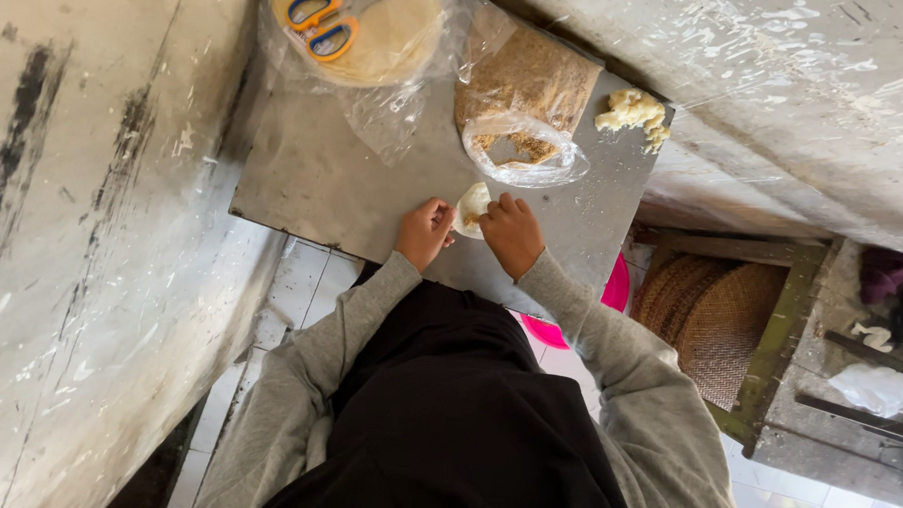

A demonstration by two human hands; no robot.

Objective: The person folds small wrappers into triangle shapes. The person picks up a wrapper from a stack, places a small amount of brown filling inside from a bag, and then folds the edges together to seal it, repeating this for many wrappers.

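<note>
A small white round wrapper [471,203] with brown filling lies on the grey metal table [314,184] near its front edge. Both my hands pinch it: my left hand [424,233] at its left edge, my right hand [512,232] at its right edge. Just behind it lies a clear plastic bag of brown crumbly filling [522,86], its mouth open toward my hands. My grey sleeves and black clothing fill the lower middle of the view.
At the table's back left, a stack of round pale wrappers [394,37] sits in plastic with orange-and-blue scissors [322,24] on top. A pale yellow lump [632,112] lies at the back right. A pink basin [617,288] and a woven basket [710,313] are at the right.
</note>
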